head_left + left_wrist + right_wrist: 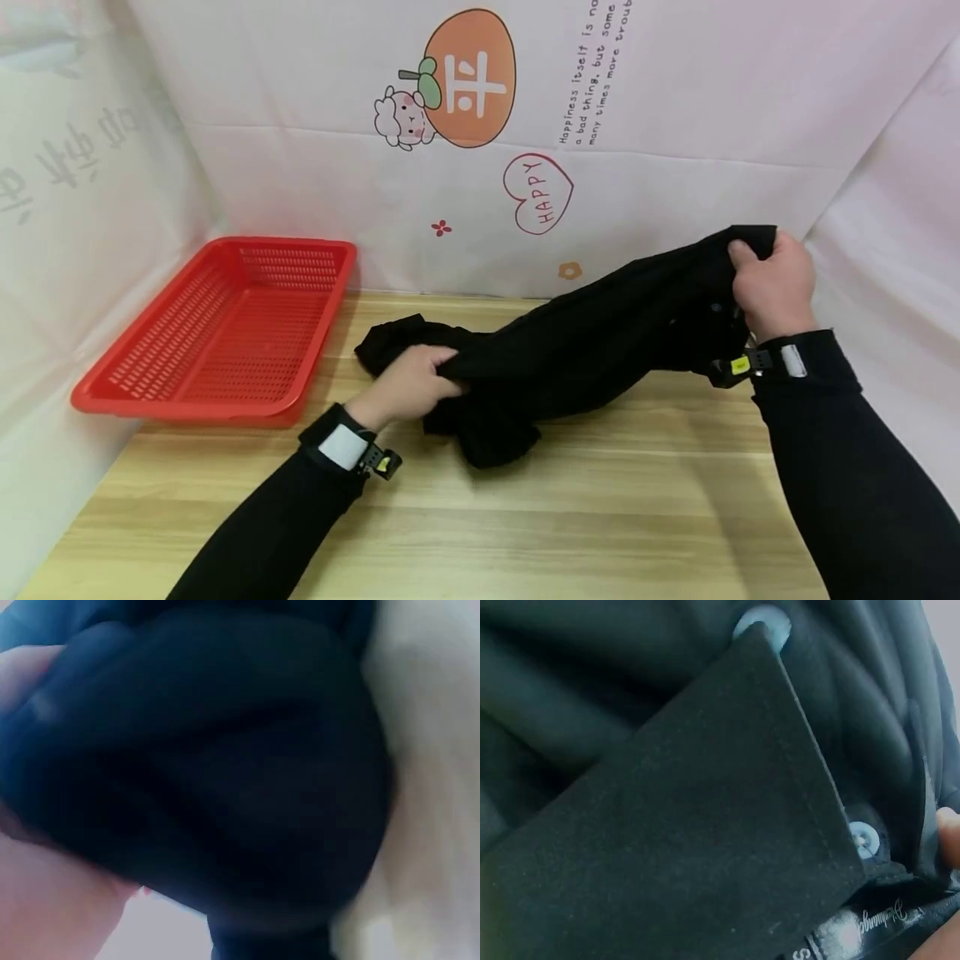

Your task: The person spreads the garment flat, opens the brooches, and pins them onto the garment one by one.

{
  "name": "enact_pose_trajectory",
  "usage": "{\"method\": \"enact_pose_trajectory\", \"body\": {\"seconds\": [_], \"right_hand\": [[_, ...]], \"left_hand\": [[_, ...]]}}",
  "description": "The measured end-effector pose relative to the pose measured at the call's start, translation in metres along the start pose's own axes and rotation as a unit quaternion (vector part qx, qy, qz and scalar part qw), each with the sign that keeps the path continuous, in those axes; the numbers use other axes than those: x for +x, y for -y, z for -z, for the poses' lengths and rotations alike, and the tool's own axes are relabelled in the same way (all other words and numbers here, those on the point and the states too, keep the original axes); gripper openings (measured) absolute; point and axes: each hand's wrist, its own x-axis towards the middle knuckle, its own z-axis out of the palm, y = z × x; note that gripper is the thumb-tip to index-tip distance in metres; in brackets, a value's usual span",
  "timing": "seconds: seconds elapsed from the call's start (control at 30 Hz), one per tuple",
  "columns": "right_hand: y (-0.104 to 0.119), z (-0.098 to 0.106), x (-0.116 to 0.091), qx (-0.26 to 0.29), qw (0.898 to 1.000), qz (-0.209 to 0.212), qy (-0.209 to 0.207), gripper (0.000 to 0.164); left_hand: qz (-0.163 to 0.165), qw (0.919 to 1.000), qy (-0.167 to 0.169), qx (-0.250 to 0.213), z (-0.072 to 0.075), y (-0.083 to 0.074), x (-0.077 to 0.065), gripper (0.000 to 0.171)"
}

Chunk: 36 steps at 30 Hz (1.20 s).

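Observation:
A black collared shirt [585, 350] stretches between my two hands over the table, its right end raised and its left end bunched low. My right hand [776, 283] grips the raised end, thumb on top of the cloth. In the right wrist view the pointed collar [705, 795] fills the middle, with a pale button [865, 840] beside its tip and a printed neck label [881, 922] below. Lower on the shirt, my left hand [412, 383] pinches a fold between thumb and fingers. Dark, blurred cloth covers most of the left wrist view, hiding those fingertips.
A red perforated plastic basket [315, 333] stands at the left, against the back wall cloth. The light wood-grain table [600, 517] runs beneath the shirt. White printed cloth [675, 167] encloses the back and sides.

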Motion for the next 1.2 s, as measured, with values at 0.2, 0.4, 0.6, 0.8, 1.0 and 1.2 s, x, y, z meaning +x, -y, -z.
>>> {"method": "enact_pose_trajectory", "body": {"seconds": [0.2,0.4,0.6,0.8,1.0,1.2], "right_hand": [[-0.025,0.0,0.003,-0.057,0.998,0.0,0.027,0.051],[-0.034,0.004,0.003,-0.069,0.997,0.014,0.024,0.054],[-0.039,0.017,0.005,-0.095,0.995,0.026,0.009,0.052],[-0.05,0.037,0.005,-0.071,0.997,-0.028,0.023,0.051],[-0.066,0.04,-0.001,-0.098,0.994,-0.034,0.029,0.056],[-0.073,0.042,-0.001,-0.11,0.993,-0.031,0.032,0.064]], "left_hand": [[-0.015,0.983,-0.114,-0.143,0.03,-0.011,0.0,0.011],[0.001,0.9877,-0.077,-0.136,0.037,-0.017,0.001,0.007],[-0.015,0.9923,0.092,0.082,0.044,-0.026,-0.009,0.032],[0.033,0.9829,0.126,0.13,0.045,-0.021,-0.015,0.054],[0.021,0.9866,0.136,0.088,0.04,-0.018,-0.016,0.044],[0.002,0.9692,0.168,0.18,0.06,-0.045,-0.01,0.042]]}}
